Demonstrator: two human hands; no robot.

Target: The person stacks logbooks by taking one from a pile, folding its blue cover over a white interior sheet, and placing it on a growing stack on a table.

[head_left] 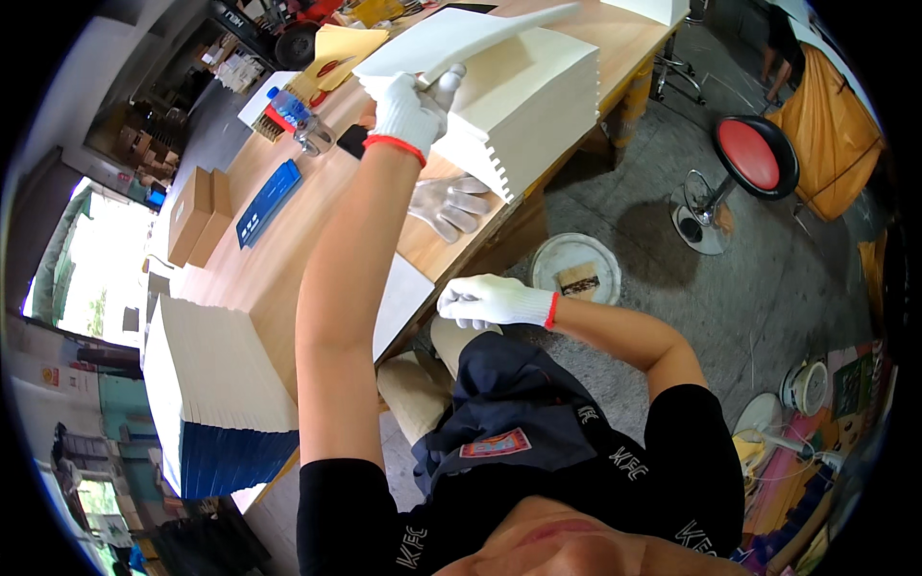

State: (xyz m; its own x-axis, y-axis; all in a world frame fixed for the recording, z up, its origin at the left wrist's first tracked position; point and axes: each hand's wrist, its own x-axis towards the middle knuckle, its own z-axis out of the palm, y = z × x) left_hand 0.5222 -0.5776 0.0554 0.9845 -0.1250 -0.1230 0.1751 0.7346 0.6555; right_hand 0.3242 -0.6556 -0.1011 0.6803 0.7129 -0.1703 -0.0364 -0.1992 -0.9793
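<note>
My left hand (413,110), in a white knit glove with a red cuff, reaches over the wooden table. Its fingers are closed on the near edge of a white sheet (490,40), which is lifted and bent above a tall stack of white sheets (547,91). My right hand (495,300), gloved the same way, hovers beside the table's near edge, above my lap. The fingers there are curled in, and nothing shows in them. Between my hands, a spare pale glove (449,206) lies flat next to the stack. A white sheet (403,300) rests at the table edge.
Another tall stack (221,365), white above and dark blue below, stands at left. Cardboard boxes (197,219), a blue packet (269,204), a water bottle (288,104) and red-handled scissors (331,67) occupy the wooden table (327,202). A red-seated stool (749,154) and a round white lid (576,254) are at right.
</note>
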